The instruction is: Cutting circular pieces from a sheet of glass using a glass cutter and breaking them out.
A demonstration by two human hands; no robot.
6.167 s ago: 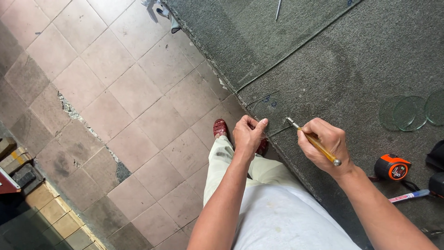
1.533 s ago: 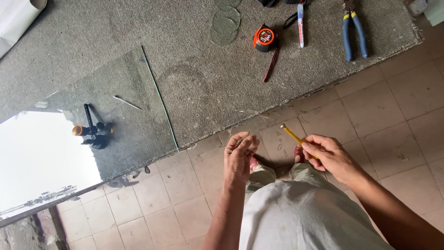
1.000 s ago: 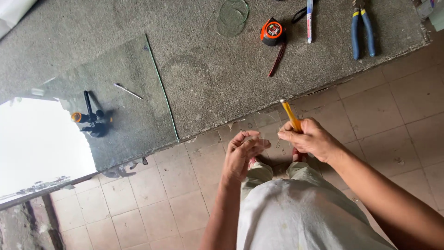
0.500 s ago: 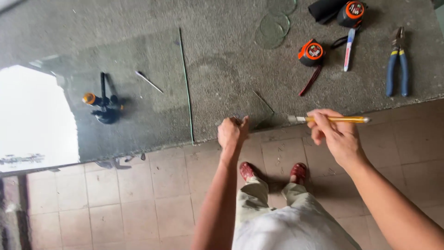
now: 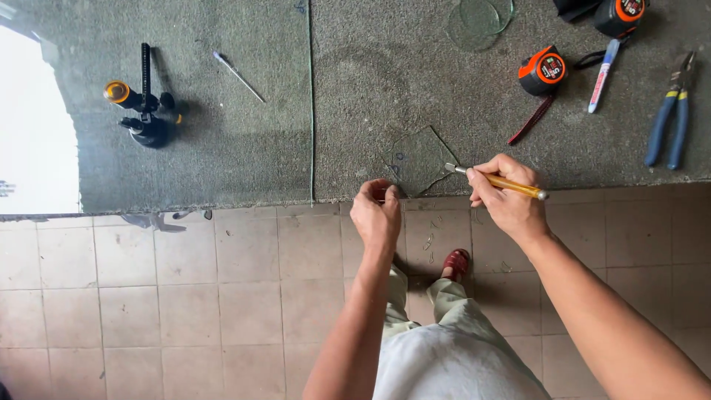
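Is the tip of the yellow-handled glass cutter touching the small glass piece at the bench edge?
Touching. The head view shows the glass cutter tip meeting the right edge of the glass piece, with no gap visible.

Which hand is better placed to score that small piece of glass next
Right. The right hand holds the yellow-handled glass cutter, its tip at the small angular glass piece. The left hand only steadies the near edge.
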